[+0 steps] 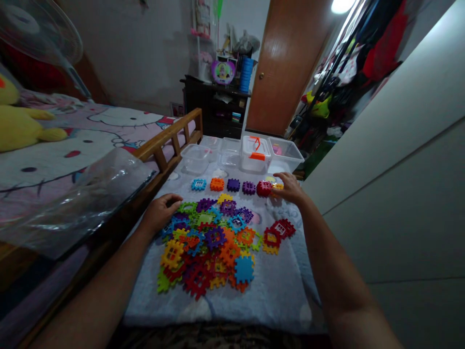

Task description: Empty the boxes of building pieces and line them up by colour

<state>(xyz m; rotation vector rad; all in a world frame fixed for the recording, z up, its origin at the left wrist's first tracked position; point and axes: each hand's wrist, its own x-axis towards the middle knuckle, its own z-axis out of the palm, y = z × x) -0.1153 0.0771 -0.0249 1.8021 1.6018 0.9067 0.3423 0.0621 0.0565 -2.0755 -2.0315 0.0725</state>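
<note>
A heap of colourful toothed plastic tiles (215, 237) lies on the cloth-covered table (279, 286). Behind it runs a row of tiles: light blue (198, 184), orange (217, 184), dark purple (233, 184), purple (249, 187), red (264, 188) and yellow (278, 186). My right hand (289, 188) is at the row's right end, its fingers closed around the yellow tile. At the heap's upper left edge rests my left hand (162, 212), fingers curled loosely and a little apart, holding nothing I can see. A few red tiles (283, 228) lie right of the heap.
Clear tubs (196, 156) and a lidded box with an orange handle (255, 154) stand at the table's back, beside another clear bin (286, 152). A wooden bed rail (165, 145) borders the left side, with a plastic bag (90, 198) nearby. A pale cabinet (395, 179) stands right.
</note>
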